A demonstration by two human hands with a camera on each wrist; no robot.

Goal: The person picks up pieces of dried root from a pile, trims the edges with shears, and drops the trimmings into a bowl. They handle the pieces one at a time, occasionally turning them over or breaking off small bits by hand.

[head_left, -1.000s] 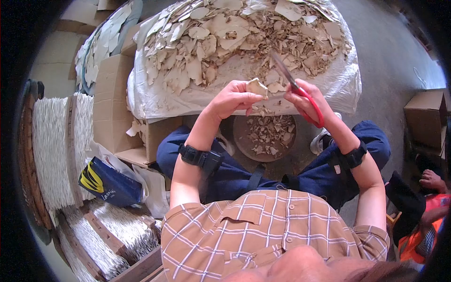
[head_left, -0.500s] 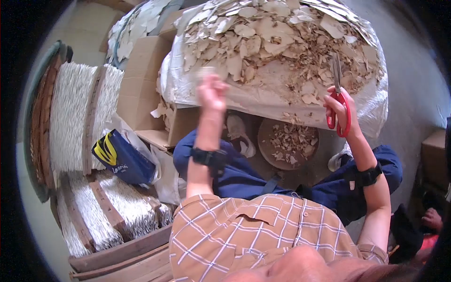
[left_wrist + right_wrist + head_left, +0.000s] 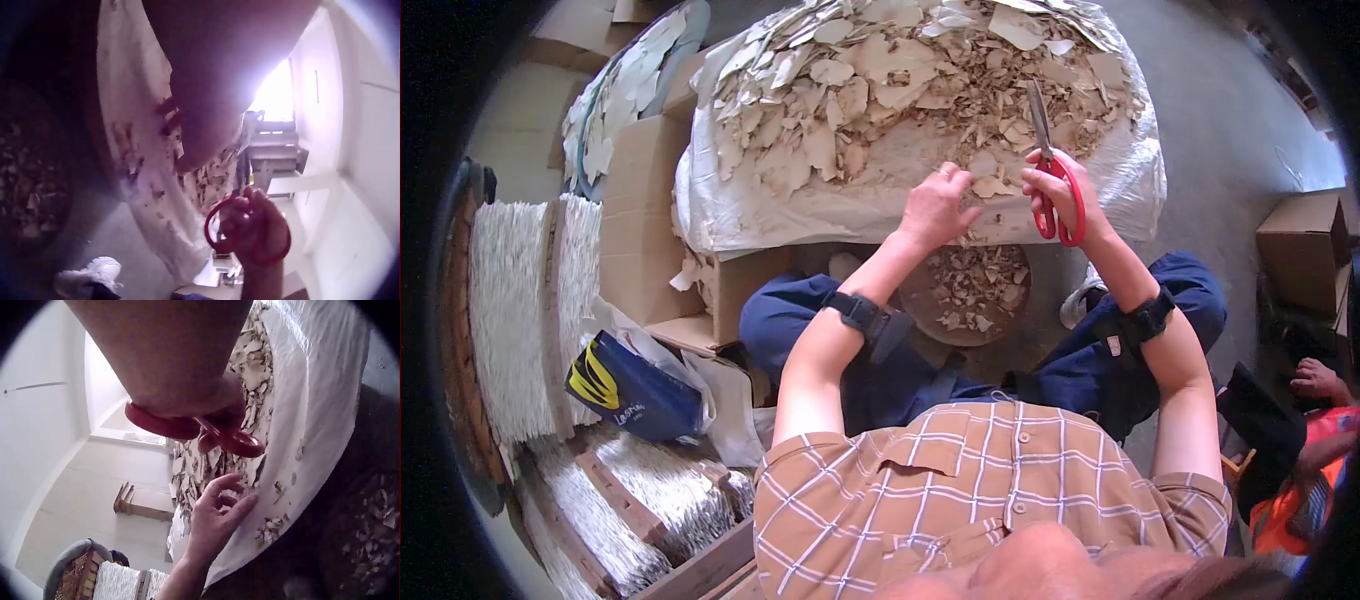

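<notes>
A heap of pale dried flakes point(image 3: 880, 70) covers a white sheet point(image 3: 750, 215) on a raised surface in front of me. My left hand point(image 3: 956, 192) lies with loose, spread fingers on the flakes at the heap's near edge; the right wrist view shows the left hand point(image 3: 226, 499) holding nothing. Just to its right, my right hand point(image 3: 1052, 188) grips red-handled scissors point(image 3: 1060, 205), whose blades point away over the heap. The red handle loops point(image 3: 187, 428) circle my fingers in the right wrist view. In the left wrist view the right hand point(image 3: 253, 225) and scissors are below the dark left hand.
A round bowl point(image 3: 920, 310) of small scraps sits on the floor between my knees. Cardboard boxes point(image 3: 635, 210), trays of white bundles point(image 3: 510, 320) and a blue bag point(image 3: 630, 390) crowd the left. Another person's foot point(image 3: 1315, 380) and a box point(image 3: 1305, 235) are at the right.
A second ago my left hand held a pale piece by the scissors. It swung out to the heap and now rests empty at the near edge. The scissor blades have turned more upright.
</notes>
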